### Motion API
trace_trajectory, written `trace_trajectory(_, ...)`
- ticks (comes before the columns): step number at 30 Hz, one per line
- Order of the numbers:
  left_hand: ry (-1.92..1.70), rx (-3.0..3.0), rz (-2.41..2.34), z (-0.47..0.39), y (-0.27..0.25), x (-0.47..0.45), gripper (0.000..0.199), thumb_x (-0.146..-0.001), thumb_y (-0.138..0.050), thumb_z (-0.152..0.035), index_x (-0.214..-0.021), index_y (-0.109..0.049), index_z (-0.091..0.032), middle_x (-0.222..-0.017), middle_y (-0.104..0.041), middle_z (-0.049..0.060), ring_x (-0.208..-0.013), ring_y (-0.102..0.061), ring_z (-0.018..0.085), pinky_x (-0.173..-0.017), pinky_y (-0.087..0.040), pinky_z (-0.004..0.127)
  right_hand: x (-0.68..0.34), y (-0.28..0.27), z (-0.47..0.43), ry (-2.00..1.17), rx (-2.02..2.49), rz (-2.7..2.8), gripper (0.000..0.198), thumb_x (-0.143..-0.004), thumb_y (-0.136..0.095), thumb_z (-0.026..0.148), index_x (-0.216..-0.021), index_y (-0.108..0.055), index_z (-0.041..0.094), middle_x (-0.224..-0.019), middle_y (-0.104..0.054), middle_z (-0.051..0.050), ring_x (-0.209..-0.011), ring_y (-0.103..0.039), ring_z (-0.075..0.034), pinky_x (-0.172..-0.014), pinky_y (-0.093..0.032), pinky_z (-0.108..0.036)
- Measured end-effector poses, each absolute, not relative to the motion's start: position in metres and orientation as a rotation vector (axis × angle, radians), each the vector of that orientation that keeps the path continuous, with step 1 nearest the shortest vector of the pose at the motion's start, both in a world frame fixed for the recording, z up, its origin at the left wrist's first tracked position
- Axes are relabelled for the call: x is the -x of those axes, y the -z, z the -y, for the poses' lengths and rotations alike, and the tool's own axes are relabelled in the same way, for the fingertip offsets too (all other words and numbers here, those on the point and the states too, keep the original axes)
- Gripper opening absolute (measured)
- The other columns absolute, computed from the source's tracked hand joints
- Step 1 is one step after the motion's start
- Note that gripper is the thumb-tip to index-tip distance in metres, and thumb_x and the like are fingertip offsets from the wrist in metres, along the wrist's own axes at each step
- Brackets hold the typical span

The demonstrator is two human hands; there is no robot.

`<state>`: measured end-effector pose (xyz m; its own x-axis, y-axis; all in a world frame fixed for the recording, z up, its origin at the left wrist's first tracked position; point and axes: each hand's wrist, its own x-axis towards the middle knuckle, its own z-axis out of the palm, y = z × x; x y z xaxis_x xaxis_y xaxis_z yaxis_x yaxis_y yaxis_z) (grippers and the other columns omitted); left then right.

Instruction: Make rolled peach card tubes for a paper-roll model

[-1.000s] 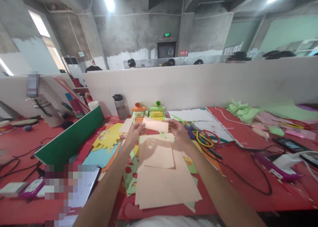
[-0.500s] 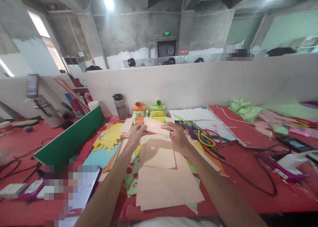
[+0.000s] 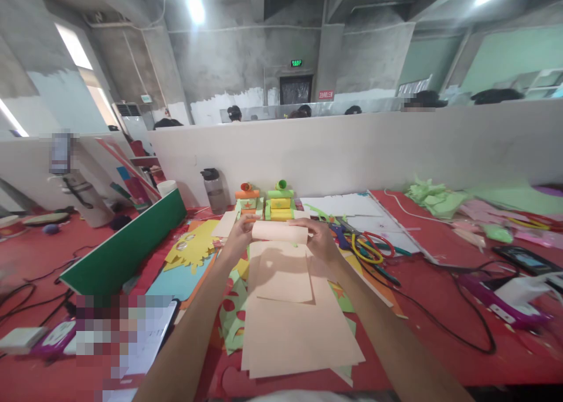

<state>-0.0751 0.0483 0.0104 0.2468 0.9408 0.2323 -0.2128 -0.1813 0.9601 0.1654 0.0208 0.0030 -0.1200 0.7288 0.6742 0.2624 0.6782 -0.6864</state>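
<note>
A rolled piece of pale peach paper (image 3: 280, 232) is held level between both hands, curled into a tube. My left hand (image 3: 240, 239) grips its left end, and my right hand (image 3: 317, 236) closes on the right end. Just below the roll, a smaller peach sheet (image 3: 284, 276) lies on a stack of larger peach sheets (image 3: 303, 337). Beyond my hands stand two paper models made of rolled tubes, an orange one (image 3: 247, 202) and a green and yellow one (image 3: 280, 201).
Scissors with coloured handles (image 3: 367, 246) lie to the right, near a black cable (image 3: 440, 323). A yellow paper cutout (image 3: 193, 243) and a green board (image 3: 127, 243) are on the left. A grey bottle (image 3: 213, 191) stands by the white partition (image 3: 343, 149).
The small peach paper has gone from a flatter, tilted sheet to a rounded tube lying level. Both hands have turned it a little while keeping hold of its ends.
</note>
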Motion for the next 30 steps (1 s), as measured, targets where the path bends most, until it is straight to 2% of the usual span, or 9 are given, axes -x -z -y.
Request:
trace_trajectory(3,-1.181,-1.469,-0.744,-0.052,-0.011,0.078,0.034,-0.058,-0.08,-0.023,-0.087,-0.063,-0.016,-0.082,-0.071,0.003,-0.076,-0.067,0.019,-0.064,-0.049,0.025,-0.166,-0.001,-0.023,-0.505,0.809,1.647,0.034,-0.077,-0.058,0.013,-0.104,-0.076,0.025,-0.11,-0.073,-0.005,-0.1,-0.068,-0.023,-0.083,-0.054,-0.033)
trace_trajectory(6,-1.172,-1.598,-0.743,-0.053,-0.013,0.08,0.024,-0.06,-0.079,-0.024,-0.078,-0.066,-0.014,-0.077,-0.07,0.004,-0.076,-0.066,0.02,-0.067,-0.049,0.026,-0.167,0.002,-0.026,-0.572,0.849,1.613,0.036,-0.075,-0.058,0.012,-0.103,-0.077,0.024,-0.107,-0.074,-0.005,-0.096,-0.069,-0.024,-0.083,-0.054,-0.034)
trace_trajectory(8,-1.214,-1.64,-0.74,-0.052,-0.015,0.081,0.024,-0.063,-0.077,-0.021,-0.083,-0.068,-0.015,-0.075,-0.069,0.003,-0.073,-0.065,0.018,-0.067,-0.048,0.026,-0.167,0.002,-0.027,-0.675,0.858,1.599,0.033,-0.074,-0.059,0.015,-0.101,-0.077,0.023,-0.105,-0.075,-0.005,-0.094,-0.069,-0.024,-0.082,-0.054,-0.035)
trace_trajectory(11,-1.298,-1.633,-0.727,-0.051,-0.016,0.083,0.046,-0.062,-0.075,-0.015,-0.106,-0.064,-0.02,-0.071,-0.064,-0.003,-0.065,-0.061,0.013,-0.062,-0.046,0.022,-0.165,-0.001,-0.025,-0.87,0.854,1.601,0.031,-0.072,-0.063,0.016,-0.099,-0.077,0.022,-0.1,-0.075,-0.005,-0.089,-0.07,-0.024,-0.078,-0.054,-0.034)
trace_trajectory(13,-1.303,-1.651,-0.728,-0.052,-0.016,0.084,0.052,-0.063,-0.071,-0.012,-0.113,-0.062,-0.022,-0.07,-0.061,-0.005,-0.063,-0.058,0.012,-0.061,-0.044,0.021,-0.164,-0.003,-0.023,-0.963,0.858,1.597,0.029,-0.07,-0.063,0.015,-0.096,-0.077,0.02,-0.097,-0.075,-0.005,-0.085,-0.07,-0.024,-0.075,-0.053,-0.032)
trace_trajectory(17,-1.263,-1.755,-0.839,-0.055,-0.013,0.084,0.017,-0.065,-0.062,-0.014,-0.08,-0.069,-0.016,-0.069,-0.062,-0.001,-0.066,-0.057,0.013,-0.064,-0.044,0.022,-0.165,-0.006,-0.021,-1.046,0.873,1.555,0.027,-0.069,-0.063,0.015,-0.094,-0.074,0.018,-0.089,-0.074,-0.004,-0.076,-0.067,-0.019,-0.068,-0.051,-0.028)
trace_trajectory(20,-1.261,-1.768,-0.913,-0.059,-0.008,0.083,0.006,-0.064,-0.059,-0.014,-0.065,-0.064,-0.016,-0.065,-0.059,-0.001,-0.063,-0.054,0.013,-0.058,-0.04,0.021,-0.166,-0.005,-0.022,-1.127,0.876,1.531,0.04,-0.066,-0.06,0.012,-0.104,-0.068,0.019,-0.086,-0.073,-0.002,-0.062,-0.062,-0.014,-0.056,-0.047,-0.023)
trace_trajectory(26,-1.202,-1.748,-0.95,-0.057,-0.006,0.08,0.014,-0.068,-0.058,-0.02,-0.054,-0.059,-0.017,-0.048,-0.049,-0.004,-0.048,-0.043,0.01,-0.049,-0.031,0.021,-0.165,-0.001,-0.019,-1.174,0.896,1.487,0.042,-0.06,-0.059,0.01,-0.1,-0.067,0.019,-0.085,-0.07,-0.002,-0.068,-0.061,-0.015,-0.058,-0.047,-0.024)
trace_trajectory(30,-1.129,-1.761,-0.9,-0.046,-0.014,0.078,0.036,-0.079,-0.059,-0.035,-0.048,-0.056,-0.017,-0.047,-0.053,-0.001,-0.047,-0.046,0.011,-0.051,-0.035,0.022,-0.173,0.002,-0.027,-1.094,0.96,1.449,0.029,-0.056,-0.06,0.011,-0.083,-0.07,0.017,-0.073,-0.066,0.0,-0.065,-0.057,-0.014,-0.054,-0.043,-0.022)
